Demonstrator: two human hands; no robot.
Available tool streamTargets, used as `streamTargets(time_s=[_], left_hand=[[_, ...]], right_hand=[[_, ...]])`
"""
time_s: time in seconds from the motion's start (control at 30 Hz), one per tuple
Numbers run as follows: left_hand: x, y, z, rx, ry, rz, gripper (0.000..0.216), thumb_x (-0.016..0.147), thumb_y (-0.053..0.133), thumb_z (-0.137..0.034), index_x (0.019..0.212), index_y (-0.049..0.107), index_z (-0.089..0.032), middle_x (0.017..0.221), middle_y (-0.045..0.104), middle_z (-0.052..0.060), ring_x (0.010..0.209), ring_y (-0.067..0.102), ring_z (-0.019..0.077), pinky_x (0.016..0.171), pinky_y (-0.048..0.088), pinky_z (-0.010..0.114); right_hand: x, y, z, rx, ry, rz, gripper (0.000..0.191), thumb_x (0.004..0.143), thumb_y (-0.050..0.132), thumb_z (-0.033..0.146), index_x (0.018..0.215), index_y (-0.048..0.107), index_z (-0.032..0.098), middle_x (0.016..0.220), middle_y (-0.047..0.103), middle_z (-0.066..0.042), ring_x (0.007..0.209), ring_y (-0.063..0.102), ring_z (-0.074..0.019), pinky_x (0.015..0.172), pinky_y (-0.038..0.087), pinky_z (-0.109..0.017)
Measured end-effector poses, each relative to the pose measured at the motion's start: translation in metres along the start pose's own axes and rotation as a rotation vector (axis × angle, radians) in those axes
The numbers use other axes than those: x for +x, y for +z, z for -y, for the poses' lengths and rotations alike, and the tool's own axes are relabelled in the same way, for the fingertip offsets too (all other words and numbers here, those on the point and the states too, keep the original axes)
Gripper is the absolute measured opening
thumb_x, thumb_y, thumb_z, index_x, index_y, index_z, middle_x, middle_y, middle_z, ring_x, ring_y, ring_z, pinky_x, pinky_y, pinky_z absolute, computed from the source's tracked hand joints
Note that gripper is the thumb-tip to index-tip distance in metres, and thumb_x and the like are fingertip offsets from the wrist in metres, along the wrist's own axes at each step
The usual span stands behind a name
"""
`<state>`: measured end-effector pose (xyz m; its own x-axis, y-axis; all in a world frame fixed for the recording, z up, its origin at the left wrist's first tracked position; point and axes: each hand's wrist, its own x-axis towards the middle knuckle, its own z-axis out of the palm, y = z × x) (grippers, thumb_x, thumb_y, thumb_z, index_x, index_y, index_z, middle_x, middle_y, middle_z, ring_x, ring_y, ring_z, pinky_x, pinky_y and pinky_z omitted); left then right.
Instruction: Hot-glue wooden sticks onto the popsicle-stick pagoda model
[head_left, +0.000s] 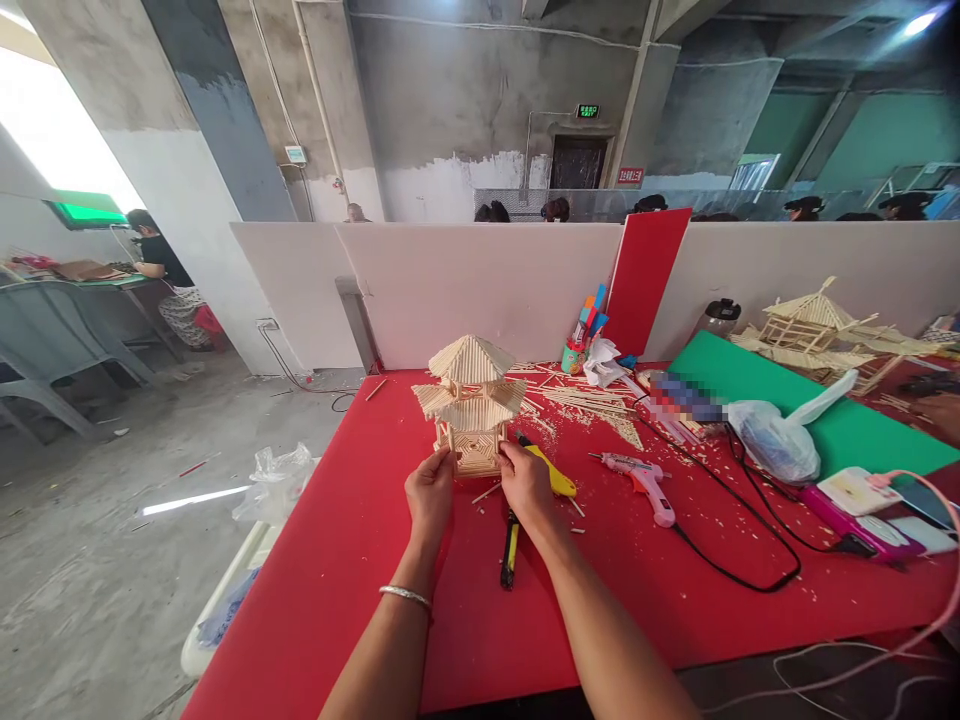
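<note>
A small two-tiered pavilion model made of thin wooden sticks stands on the red table. My left hand grips its base on the left, fingers curled against the wood. On the right side my right hand holds the base the same way. A yellow-handled cutter lies just right of my right hand, and a black and yellow tool lies under my right wrist. A silver bangle sits on my left forearm.
A pink glue gun with a black cord lies to the right. Loose sticks, a clear plastic bag, a green board and another stick model fill the right side. White partitions back the table. People sit beyond.
</note>
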<state>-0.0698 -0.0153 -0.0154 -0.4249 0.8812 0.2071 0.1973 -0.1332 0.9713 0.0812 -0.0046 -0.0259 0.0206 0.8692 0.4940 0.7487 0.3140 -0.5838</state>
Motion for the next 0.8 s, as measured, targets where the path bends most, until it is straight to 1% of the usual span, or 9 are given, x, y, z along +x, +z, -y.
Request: streamTargets(time_s=[0.1,0.23,0.33,0.43,0.57,0.8], left_hand=[[-0.0004,-0.0011,0.0009,0.164,0.079,-0.029,0.027,0.078,0.058,-0.036,0.088,0.076,-0.019,0.082,0.075,0.007,0.078,0.068,0.0211,0.072,0.049,0.030],[-0.0017,-0.0005,0.0030,0.441,0.233,-0.052,0.029,0.084,0.051,-0.032,0.094,0.075,-0.019,0.082,0.073,0.009,0.074,0.066,0.0207,0.069,0.045,0.029],[-0.0028,0.0005,0.0029,0.548,0.280,-0.066,0.031,0.085,0.049,-0.030,0.097,0.075,-0.018,0.079,0.072,0.009,0.071,0.065,0.0201,0.065,0.043,0.028],[-0.0039,0.0006,0.0014,0.575,0.275,-0.080,0.031,0.085,0.049,-0.030,0.097,0.075,-0.018,0.077,0.071,0.008,0.069,0.064,0.0190,0.064,0.043,0.027],[-0.0054,-0.0006,-0.0004,0.563,0.261,-0.073,0.030,0.084,0.049,-0.031,0.095,0.074,-0.018,0.077,0.072,0.007,0.069,0.065,0.0186,0.065,0.043,0.027],[-0.0050,-0.0011,0.0019,0.456,0.197,-0.048,0.027,0.082,0.052,-0.034,0.092,0.072,-0.021,0.081,0.073,0.005,0.074,0.066,0.0189,0.069,0.045,0.028]], right_hand=[[-0.0010,0.0022,0.0002,-0.007,-0.012,-0.006,0.019,0.089,0.052,0.018,0.092,0.070,0.020,0.088,0.072,-0.006,0.077,0.064,-0.0173,0.069,0.042,-0.023],[-0.0020,0.0038,0.0000,-0.024,-0.020,-0.013,0.022,0.090,0.048,0.019,0.091,0.070,0.020,0.086,0.071,-0.006,0.077,0.063,-0.0170,0.069,0.041,-0.023],[-0.0020,0.0035,0.0002,-0.040,-0.019,-0.014,0.020,0.090,0.049,0.020,0.090,0.069,0.020,0.084,0.070,-0.006,0.076,0.063,-0.0167,0.068,0.040,-0.023],[-0.0022,0.0025,0.0020,-0.056,-0.019,-0.013,0.016,0.088,0.052,0.021,0.087,0.068,0.020,0.083,0.070,-0.005,0.074,0.062,-0.0161,0.066,0.038,-0.023],[-0.0033,0.0013,0.0049,-0.074,-0.012,-0.018,0.014,0.087,0.053,0.020,0.082,0.066,0.019,0.080,0.069,-0.004,0.072,0.061,-0.0155,0.065,0.036,-0.023],[-0.0043,0.0029,0.0049,-0.086,0.011,-0.038,0.012,0.086,0.054,0.018,0.081,0.065,0.019,0.078,0.069,-0.005,0.072,0.061,-0.0163,0.064,0.035,-0.024]])
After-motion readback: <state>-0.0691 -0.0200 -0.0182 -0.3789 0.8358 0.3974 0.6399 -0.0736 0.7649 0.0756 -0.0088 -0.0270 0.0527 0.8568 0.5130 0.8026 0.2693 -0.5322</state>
